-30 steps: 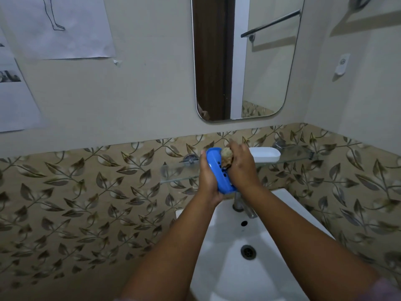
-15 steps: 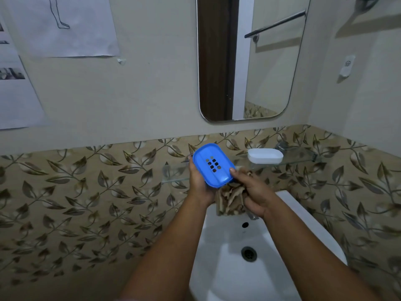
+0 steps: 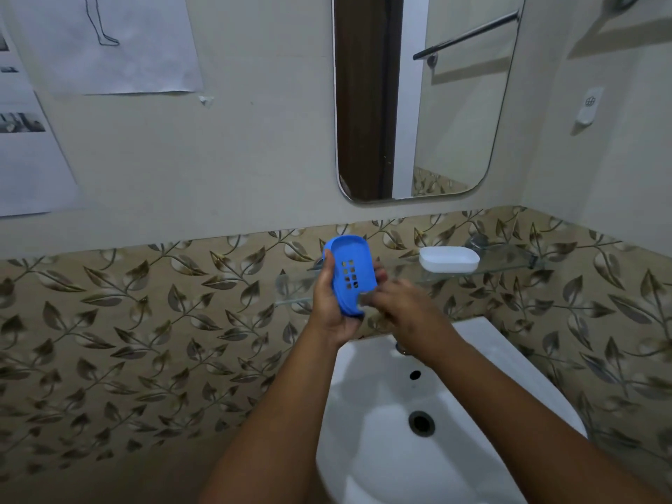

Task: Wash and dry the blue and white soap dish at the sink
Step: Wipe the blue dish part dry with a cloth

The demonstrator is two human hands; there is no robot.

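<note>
- Since 0.5 s ago: blue drain insert [image 3: 350, 276] turned from near flat-on to more upright, long axis roughly vertical, slotted face toward cam; brown cloth that hung under R hand no longer clearly visible.
- L hand [image 3: 331, 308] grips insert from its left edge + behind; thumb on left rim, fingertips [image 3: 380, 275] curled round right edge.
- R hand [image 3: 402, 309] at insert's lower right corner, back of hand toward cam, motion-blurred. Fingers bunched together against the rim, small greyish bit pinched at the tips – can't tell if that's the cloth.
- Insert is held above the back edge of the white basin [image 3: 367, 452], in front of the leaf-pattern tile band [image 3: 145, 321].
- White soap dish base [image 3: 449, 259] sits alone on glass shelf [image 3: 505, 265], right of the hands, well apart from the insert.
- Tap mostly hidden behind R wrist.
- Mirror [image 3: 418, 100] above shelf, paper sheets [image 3: 109, 41] taped on wall upper left.
</note>
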